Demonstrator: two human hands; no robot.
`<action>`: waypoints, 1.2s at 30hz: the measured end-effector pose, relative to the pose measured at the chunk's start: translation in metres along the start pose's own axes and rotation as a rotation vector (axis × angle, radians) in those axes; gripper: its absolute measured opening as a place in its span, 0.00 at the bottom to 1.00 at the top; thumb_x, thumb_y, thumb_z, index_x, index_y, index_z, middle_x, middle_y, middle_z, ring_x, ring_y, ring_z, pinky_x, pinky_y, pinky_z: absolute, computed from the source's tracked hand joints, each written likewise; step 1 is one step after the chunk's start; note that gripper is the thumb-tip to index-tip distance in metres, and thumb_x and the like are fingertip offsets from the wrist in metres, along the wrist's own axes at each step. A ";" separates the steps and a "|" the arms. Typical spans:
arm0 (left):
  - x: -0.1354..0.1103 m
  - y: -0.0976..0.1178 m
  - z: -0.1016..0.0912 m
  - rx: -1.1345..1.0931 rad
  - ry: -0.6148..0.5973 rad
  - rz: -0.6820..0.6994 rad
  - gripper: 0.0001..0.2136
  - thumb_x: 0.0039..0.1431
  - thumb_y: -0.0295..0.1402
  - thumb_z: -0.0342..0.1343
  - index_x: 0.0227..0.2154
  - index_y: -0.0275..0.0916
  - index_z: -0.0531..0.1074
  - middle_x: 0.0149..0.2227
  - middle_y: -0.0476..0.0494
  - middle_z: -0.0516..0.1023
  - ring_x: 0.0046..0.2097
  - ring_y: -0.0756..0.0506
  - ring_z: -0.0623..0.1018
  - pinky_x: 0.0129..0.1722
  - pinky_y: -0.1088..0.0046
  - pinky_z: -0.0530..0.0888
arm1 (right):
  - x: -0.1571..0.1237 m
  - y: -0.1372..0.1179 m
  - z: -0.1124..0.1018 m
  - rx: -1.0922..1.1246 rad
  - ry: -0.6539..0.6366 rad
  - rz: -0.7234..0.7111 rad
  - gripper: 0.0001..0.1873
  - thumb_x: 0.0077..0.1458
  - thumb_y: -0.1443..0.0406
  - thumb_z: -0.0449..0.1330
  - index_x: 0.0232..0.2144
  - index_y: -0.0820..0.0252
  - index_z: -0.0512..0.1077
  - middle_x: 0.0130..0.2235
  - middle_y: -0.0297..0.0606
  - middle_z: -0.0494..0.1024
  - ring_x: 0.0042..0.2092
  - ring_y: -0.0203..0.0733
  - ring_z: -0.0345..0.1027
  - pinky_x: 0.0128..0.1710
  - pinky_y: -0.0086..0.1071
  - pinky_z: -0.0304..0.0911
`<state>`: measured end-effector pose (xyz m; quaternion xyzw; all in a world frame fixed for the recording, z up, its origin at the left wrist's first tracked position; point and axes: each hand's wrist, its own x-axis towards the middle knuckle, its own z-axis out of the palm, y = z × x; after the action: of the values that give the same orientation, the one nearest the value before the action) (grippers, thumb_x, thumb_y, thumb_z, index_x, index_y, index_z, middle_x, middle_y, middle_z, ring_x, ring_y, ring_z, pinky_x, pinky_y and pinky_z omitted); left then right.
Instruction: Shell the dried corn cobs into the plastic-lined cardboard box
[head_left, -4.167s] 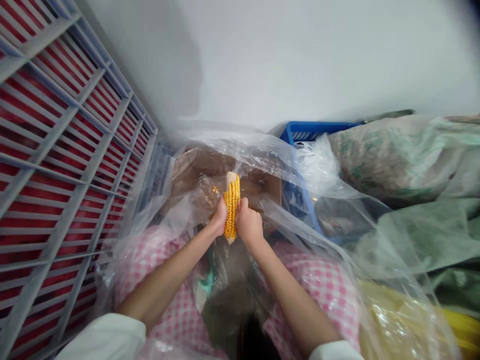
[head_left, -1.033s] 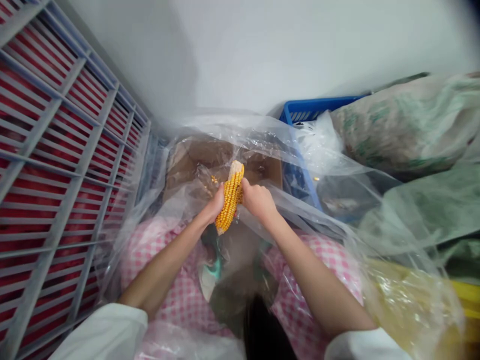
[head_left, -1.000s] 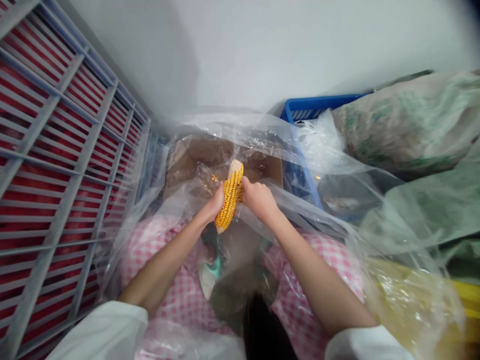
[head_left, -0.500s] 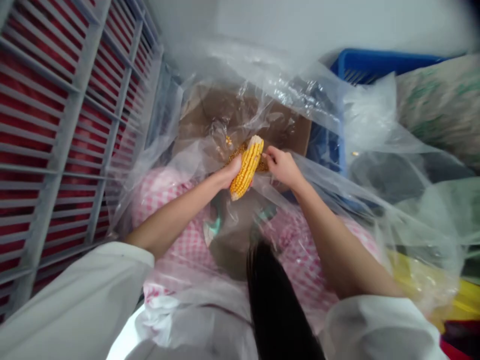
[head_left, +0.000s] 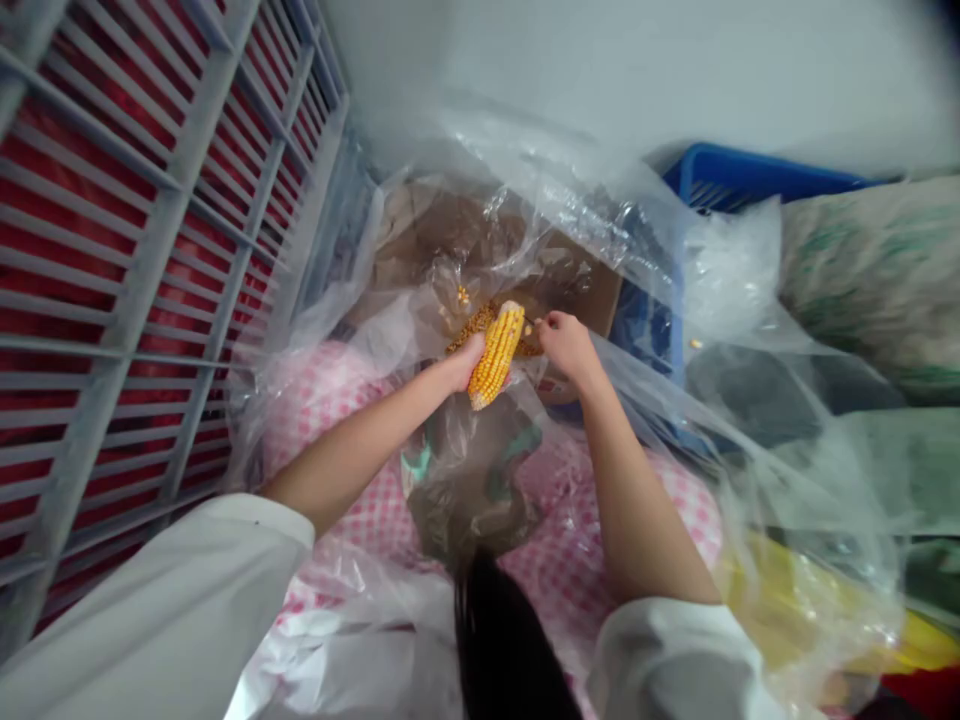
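A yellow ear of corn (head_left: 498, 355) stands at a slant in my left hand (head_left: 465, 366), whose fingers are wrapped round its lower half. Some rows on its upper right side look stripped. My right hand (head_left: 564, 340) is just right of the cob's upper end, its fingers pinched together. Something thin and dark seems to stick out from the fingertips towards the cob, too small to name. Loose corn kernels (head_left: 472, 328) lie behind and below the cob on clear plastic sheeting (head_left: 405, 325).
Behind the hands is a cardboard box (head_left: 585, 270) lined with the plastic. A grey slatted crate (head_left: 176, 190) with red contents rises at the left. To the right are a blue crate (head_left: 697, 165) and a stuffed whitish sack (head_left: 870, 270). Dark hair (head_left: 502, 640) hangs in front.
The camera view has shifted slightly. My right hand has drawn a little away from the cob, its fingers still pinched. My left hand keeps its grip on the corn.
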<state>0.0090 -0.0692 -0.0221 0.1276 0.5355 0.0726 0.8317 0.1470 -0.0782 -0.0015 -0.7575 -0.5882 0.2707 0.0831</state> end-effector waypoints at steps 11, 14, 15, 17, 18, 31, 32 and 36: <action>-0.022 0.013 0.011 -0.055 -0.046 0.094 0.25 0.55 0.50 0.31 0.25 0.36 0.66 0.14 0.41 0.69 0.17 0.45 0.71 0.14 0.71 0.67 | -0.020 -0.011 -0.049 0.001 0.026 -0.025 0.15 0.50 0.55 0.50 0.30 0.51 0.74 0.27 0.36 0.75 0.29 0.38 0.65 0.27 0.27 0.52; -0.024 0.014 0.010 -0.049 -0.025 0.109 0.26 0.55 0.50 0.31 0.24 0.36 0.66 0.14 0.41 0.69 0.17 0.44 0.71 0.14 0.71 0.67 | -0.020 -0.009 -0.053 0.031 0.010 -0.039 0.15 0.50 0.55 0.50 0.29 0.53 0.75 0.25 0.35 0.74 0.27 0.36 0.63 0.25 0.26 0.50; -0.024 0.015 0.010 -0.039 -0.015 0.108 0.26 0.56 0.50 0.30 0.24 0.36 0.66 0.14 0.41 0.69 0.17 0.44 0.71 0.14 0.71 0.67 | -0.020 -0.008 -0.053 0.045 0.010 -0.042 0.16 0.50 0.55 0.50 0.29 0.53 0.75 0.25 0.34 0.74 0.26 0.35 0.62 0.25 0.26 0.49; -0.025 0.015 0.011 -0.013 0.008 0.099 0.28 0.56 0.51 0.27 0.23 0.36 0.66 0.14 0.40 0.69 0.16 0.44 0.71 0.15 0.71 0.67 | -0.019 -0.008 -0.054 0.075 0.009 -0.049 0.16 0.49 0.56 0.50 0.28 0.54 0.75 0.24 0.34 0.73 0.25 0.34 0.60 0.24 0.26 0.48; -0.025 0.015 0.011 0.002 0.020 0.094 0.28 0.56 0.51 0.27 0.23 0.36 0.66 0.14 0.40 0.69 0.16 0.44 0.71 0.15 0.71 0.67 | -0.019 -0.007 -0.054 0.087 0.007 -0.050 0.16 0.49 0.56 0.50 0.28 0.55 0.75 0.24 0.33 0.72 0.25 0.34 0.59 0.23 0.26 0.48; -0.025 0.007 0.013 0.179 0.128 0.270 0.28 0.57 0.51 0.28 0.27 0.37 0.68 0.11 0.43 0.66 0.13 0.45 0.68 0.13 0.72 0.63 | -0.031 -0.013 -0.044 0.081 0.104 -0.099 0.14 0.51 0.61 0.50 0.23 0.59 0.73 0.21 0.35 0.72 0.23 0.33 0.59 0.25 0.27 0.46; -0.024 0.006 0.013 0.174 0.133 0.263 0.29 0.57 0.51 0.27 0.28 0.37 0.68 0.11 0.43 0.66 0.14 0.44 0.68 0.13 0.71 0.63 | -0.031 -0.012 -0.041 0.081 0.116 -0.102 0.14 0.51 0.61 0.50 0.23 0.59 0.73 0.21 0.35 0.72 0.23 0.34 0.59 0.25 0.27 0.47; -0.022 0.004 0.011 -0.048 0.142 0.240 0.25 0.57 0.49 0.34 0.32 0.35 0.70 0.11 0.43 0.66 0.13 0.43 0.68 0.13 0.70 0.63 | -0.025 -0.009 -0.035 0.132 0.076 -0.118 0.13 0.50 0.62 0.51 0.22 0.60 0.72 0.20 0.34 0.70 0.22 0.32 0.57 0.24 0.26 0.46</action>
<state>0.0102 -0.0727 0.0029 0.1654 0.5721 0.1933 0.7797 0.1535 -0.0922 0.0394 -0.7242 -0.6091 0.2745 0.1708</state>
